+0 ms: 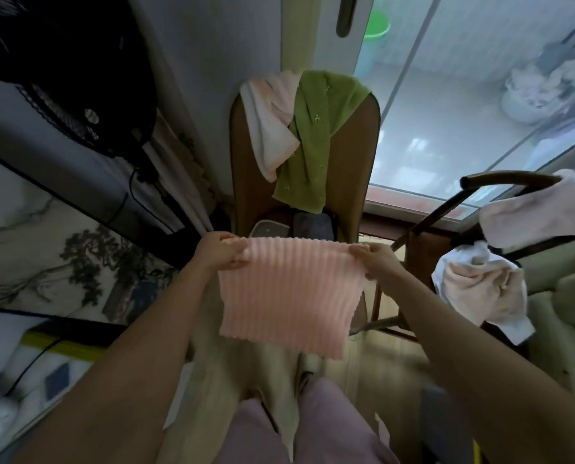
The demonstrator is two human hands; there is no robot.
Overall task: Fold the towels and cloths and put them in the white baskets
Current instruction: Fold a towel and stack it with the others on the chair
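Both hands — left (220,250), right (376,259) — pinch the pink cloth's (288,296) top corners.

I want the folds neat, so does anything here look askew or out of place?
The ribbed pink cloth hangs slightly tilted: the left hand and the right hand each pinch a top corner, and its bottom edge slopes lower on the right. A green towel and a white-pink towel are draped unfolded over the brown chair back.
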